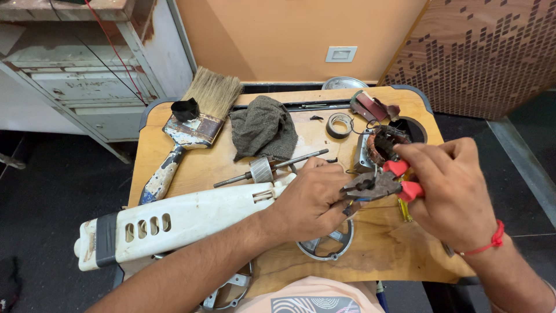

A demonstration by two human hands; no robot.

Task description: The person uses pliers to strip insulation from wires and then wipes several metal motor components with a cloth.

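Observation:
My right hand (449,188) grips red-handled pliers (379,184), jaws pointing left toward my left hand (313,200). The left hand's fingers pinch something small at the plier jaws; what it is stays hidden. Just behind the pliers sits a motor stator with copper windings (379,145). A rotor on a steel shaft (266,168) lies left of my left hand. My left forearm rests over a long white plastic housing (174,223).
All lies on a small wooden table (382,243). A wide paintbrush (191,124), a grey cloth (263,127), a tape roll (339,124) and a round metal cover (330,243) lie about. A second metal cover (229,290) hangs at the front edge. A white cabinet (87,75) stands left.

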